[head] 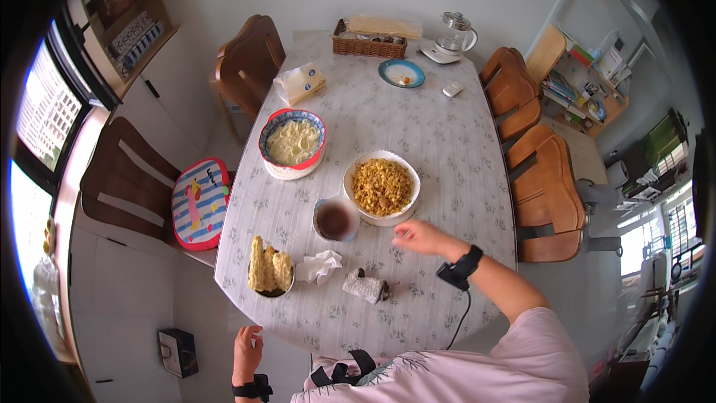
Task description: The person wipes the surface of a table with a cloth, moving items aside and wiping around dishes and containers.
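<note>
My right hand [422,238] hovers over the table just below a white bowl [414,201] of chopped yellow-brown food [381,186]. Motion blur hides whether its fingers hold anything. Left of it stands a smaller bowl [318,233] of dark reddish liquid [334,219]. My left hand [248,350] hangs off the table's near edge, fingers loosely bent, with nothing in it. Nearest to that hand, a small bowl [274,294] holds several pale yellow pieces that look like corn cobs [271,266]. Beside it lie a crumpled white tissue [320,266] and a speckled grey rolled item [364,286].
Noodles [293,143] fill a red-rimmed bowl [320,162] on a woven mat [291,172]. Farther back are a tissue pack [300,83], a blue-rimmed plate [386,80], a white remote [452,89], a wicker basket [366,47] and a glass kettle [454,33]. Wooden chairs [545,196] flank the table.
</note>
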`<state>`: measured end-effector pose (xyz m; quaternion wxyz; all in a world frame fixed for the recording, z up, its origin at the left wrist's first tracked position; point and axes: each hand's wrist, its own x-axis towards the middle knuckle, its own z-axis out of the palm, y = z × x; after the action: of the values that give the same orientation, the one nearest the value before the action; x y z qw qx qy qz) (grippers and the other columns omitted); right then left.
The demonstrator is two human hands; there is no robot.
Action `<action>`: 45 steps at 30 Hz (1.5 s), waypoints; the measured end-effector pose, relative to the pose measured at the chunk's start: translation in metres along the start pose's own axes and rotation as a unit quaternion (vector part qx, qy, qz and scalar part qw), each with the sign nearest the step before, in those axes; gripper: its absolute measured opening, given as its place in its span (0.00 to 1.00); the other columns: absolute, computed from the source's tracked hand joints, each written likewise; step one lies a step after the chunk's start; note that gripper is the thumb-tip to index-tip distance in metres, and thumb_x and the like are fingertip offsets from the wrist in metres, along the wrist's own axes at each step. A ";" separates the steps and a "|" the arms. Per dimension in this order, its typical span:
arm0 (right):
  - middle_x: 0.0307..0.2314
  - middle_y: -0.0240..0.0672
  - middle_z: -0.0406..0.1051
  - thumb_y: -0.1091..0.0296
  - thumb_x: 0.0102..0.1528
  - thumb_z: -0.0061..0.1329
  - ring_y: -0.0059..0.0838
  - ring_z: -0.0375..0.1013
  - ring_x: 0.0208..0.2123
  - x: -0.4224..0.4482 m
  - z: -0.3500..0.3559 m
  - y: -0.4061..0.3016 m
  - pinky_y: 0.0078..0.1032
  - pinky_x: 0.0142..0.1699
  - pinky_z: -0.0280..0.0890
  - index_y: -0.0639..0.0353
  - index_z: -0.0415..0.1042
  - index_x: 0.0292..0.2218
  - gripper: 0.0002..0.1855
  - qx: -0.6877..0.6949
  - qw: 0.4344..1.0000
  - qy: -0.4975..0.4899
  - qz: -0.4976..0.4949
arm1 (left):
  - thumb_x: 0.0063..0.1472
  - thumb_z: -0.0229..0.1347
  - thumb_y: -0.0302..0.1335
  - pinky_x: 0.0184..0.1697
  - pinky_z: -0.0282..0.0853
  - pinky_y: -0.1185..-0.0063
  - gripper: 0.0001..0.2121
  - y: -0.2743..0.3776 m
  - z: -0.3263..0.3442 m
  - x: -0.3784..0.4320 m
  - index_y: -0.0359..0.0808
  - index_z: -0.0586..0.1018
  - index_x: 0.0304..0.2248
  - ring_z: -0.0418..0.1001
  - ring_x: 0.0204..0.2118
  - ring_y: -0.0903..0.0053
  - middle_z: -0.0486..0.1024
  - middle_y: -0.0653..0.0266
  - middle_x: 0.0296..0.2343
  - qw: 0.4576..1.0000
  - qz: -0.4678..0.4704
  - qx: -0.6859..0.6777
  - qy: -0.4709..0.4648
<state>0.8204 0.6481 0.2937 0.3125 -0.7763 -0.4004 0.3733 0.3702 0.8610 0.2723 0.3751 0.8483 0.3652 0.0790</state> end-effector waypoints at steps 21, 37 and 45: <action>0.30 0.35 0.69 0.71 0.53 0.39 0.23 0.70 0.30 0.059 -0.012 0.057 0.21 0.33 0.67 0.61 0.66 0.36 0.09 0.385 0.869 0.249 0.187 | 0.46 0.51 0.20 0.26 0.65 0.74 0.07 -0.032 0.010 0.067 0.34 0.70 0.28 0.68 0.22 0.65 0.69 0.58 0.19 0.998 0.012 0.020 -0.064; 0.39 0.43 0.65 0.81 0.50 0.37 0.38 0.69 0.39 0.053 -0.011 0.074 0.37 0.40 0.69 0.63 0.58 0.46 0.19 0.552 0.773 0.282 0.137 | 0.45 0.52 0.19 0.23 0.64 0.76 0.07 -0.033 0.009 0.070 0.35 0.69 0.26 0.67 0.18 0.67 0.66 0.62 0.15 0.997 0.030 0.033 -0.066; 0.38 0.41 0.66 0.83 0.49 0.37 0.37 0.70 0.36 0.003 -0.070 0.167 0.35 0.40 0.69 0.62 0.59 0.43 0.18 0.533 0.724 0.426 0.102 | 0.45 0.52 0.19 0.21 0.63 0.77 0.07 -0.026 0.010 0.072 0.35 0.69 0.27 0.65 0.16 0.72 0.65 0.64 0.14 0.998 0.018 0.019 -0.062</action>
<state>0.9444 0.5567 0.1991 0.7724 -0.5955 0.1208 0.1851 0.4118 0.9163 0.2370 0.3792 0.8652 0.3270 0.0259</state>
